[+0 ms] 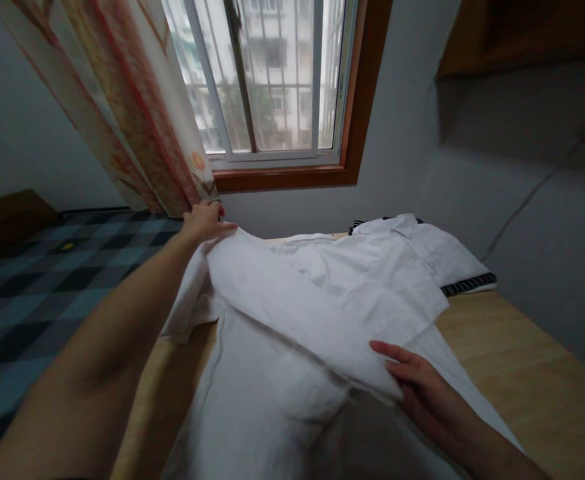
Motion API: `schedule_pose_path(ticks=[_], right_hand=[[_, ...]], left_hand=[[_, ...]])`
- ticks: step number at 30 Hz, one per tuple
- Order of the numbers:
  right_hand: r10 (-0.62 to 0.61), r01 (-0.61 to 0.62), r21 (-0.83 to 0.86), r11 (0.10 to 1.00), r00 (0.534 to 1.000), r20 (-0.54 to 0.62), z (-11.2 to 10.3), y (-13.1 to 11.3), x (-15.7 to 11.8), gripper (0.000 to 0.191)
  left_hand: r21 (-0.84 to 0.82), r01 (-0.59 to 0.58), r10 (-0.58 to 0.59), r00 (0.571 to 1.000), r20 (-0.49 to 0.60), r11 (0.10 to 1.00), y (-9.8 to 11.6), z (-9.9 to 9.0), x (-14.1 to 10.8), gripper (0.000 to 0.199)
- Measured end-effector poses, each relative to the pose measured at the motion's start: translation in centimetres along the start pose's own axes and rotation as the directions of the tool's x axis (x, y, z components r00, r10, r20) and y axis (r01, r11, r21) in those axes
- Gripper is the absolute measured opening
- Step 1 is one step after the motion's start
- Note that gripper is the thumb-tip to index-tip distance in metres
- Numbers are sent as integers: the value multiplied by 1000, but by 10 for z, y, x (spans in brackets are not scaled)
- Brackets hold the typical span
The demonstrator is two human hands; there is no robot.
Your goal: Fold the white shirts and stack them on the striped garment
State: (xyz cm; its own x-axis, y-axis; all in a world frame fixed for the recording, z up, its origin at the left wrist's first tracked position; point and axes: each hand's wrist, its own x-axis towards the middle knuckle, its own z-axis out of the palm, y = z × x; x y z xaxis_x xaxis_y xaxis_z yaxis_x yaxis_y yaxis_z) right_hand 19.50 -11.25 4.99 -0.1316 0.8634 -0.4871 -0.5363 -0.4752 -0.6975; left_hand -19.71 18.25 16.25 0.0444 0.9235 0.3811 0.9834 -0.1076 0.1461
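A white shirt [292,300] lies spread out in front of me, with a long flap folded slantwise across it from far left to near right. My left hand [206,221] reaches to the flap's far left end and pinches the cloth there, its thumb pointing right. At the flap's near right end, my right hand [425,383] holds the edge, with the index finger stretched along the cloth and the thumb hidden. One short sleeve hangs at the left under my left forearm. The shirt's nearest part is blurred.
Beneath the shirt is a light wooden table [532,360]. Folded white clothing with black striped trim [469,285] lies at its far right. On the left is a bed with a checked cover [62,287]. A patterned curtain [122,100] hangs beside the barred window [272,87].
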Motion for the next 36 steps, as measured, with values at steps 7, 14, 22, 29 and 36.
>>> schedule_pose_path(ticks=[7,14,22,29,36], right_hand=[[15,-15,131,991,1000,-2,-9,7,17,38],[14,-16,113,993,1000,21,-12,13,15,41],[-56,42,148,988,994,91,-4,-9,0,39],[-190,165,227,960,977,95,7,-31,-8,39],[-145,116,194,974,979,142,5,-18,-9,40]], left_hand=[[-136,-143,116,976,-184,980,-19,16,-75,41],[-67,-279,269,954,-133,958,-27,33,-158,74],[250,-172,229,948,-220,953,0,38,-170,68],[316,-280,364,897,-250,907,-7,32,-165,55],[223,-55,174,807,-564,973,-36,37,-151,28]])
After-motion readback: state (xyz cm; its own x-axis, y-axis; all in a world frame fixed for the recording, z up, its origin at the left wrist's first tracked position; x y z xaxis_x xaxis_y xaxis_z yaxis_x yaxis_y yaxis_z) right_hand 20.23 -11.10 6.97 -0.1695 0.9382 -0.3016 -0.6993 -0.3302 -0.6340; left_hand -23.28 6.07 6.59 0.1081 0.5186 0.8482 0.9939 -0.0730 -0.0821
